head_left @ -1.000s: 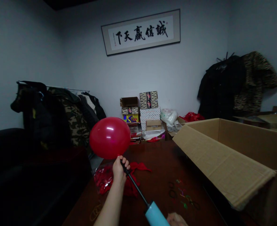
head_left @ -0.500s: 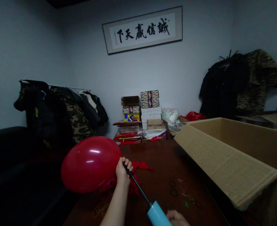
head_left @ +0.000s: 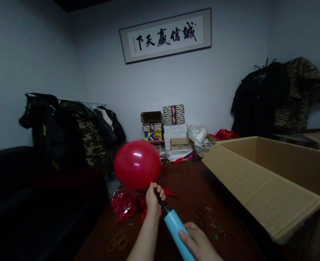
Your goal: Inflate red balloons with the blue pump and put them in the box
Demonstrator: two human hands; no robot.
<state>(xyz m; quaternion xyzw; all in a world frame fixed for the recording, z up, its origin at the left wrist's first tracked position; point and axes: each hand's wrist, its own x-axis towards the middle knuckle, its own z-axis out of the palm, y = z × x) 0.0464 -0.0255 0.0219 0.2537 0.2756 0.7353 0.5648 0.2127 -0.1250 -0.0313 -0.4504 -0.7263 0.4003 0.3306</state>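
A red inflated balloon (head_left: 137,165) hangs over the far left part of the table. My left hand (head_left: 154,200) is closed around the balloon's neck and the black nozzle end of a balloon pump. The pump's light blue barrel (head_left: 176,230) slants down toward me, with only a short length of rod showing. My right hand (head_left: 198,241) is wrapped around this barrel, thumb on top. Below the balloon lies a clear plastic bag of dark red balloons (head_left: 125,203). Loose red balloons (head_left: 170,192) lie partly hidden behind my left hand.
Yellowish rubber bands (head_left: 117,242) lie at the table's left front; several coloured bands and dark rings (head_left: 200,223) lie right of the pump. A large open cardboard box (head_left: 260,185) stands at the right. Stacked boxes (head_left: 175,132) are at the back wall.
The pump barrel has slid up toward my left hand, covering most of the rod. The balloon has shifted right and looks smaller, uncovering the bag. My right hand has come further into view.
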